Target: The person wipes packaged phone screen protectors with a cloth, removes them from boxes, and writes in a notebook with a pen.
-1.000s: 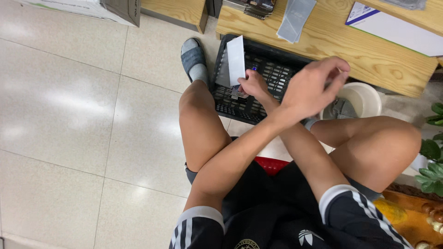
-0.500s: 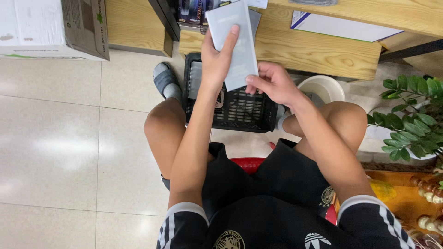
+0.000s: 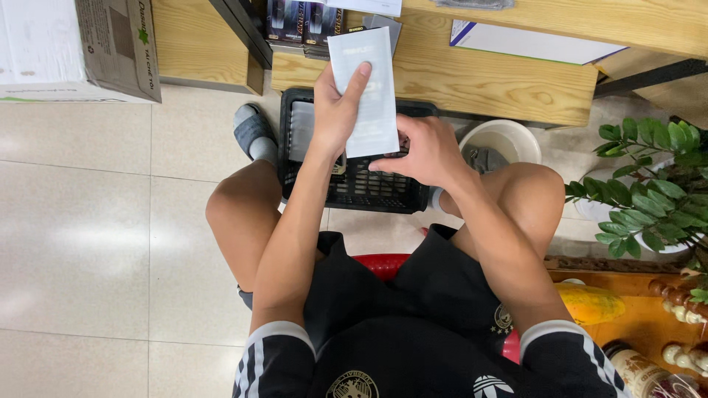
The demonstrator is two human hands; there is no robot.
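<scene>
We see a cardboard box [image 3: 81, 48] on the tiled floor [image 3: 81, 243] at upper left, and a low wooden shelf [image 3: 509, 74] with a white sheet [image 3: 531, 43] on it. A white bucket [image 3: 505, 140] stands near a leafy green plant [image 3: 653, 184]; a yellow fruit [image 3: 594, 304] lies at right.

glossy floor tiles [image 3: 88, 243], wooden shelf [image 3: 472, 74]

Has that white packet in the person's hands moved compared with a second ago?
Yes. The white packet has risen away from the black basket toward the wooden bench, held by the left hand.
</scene>
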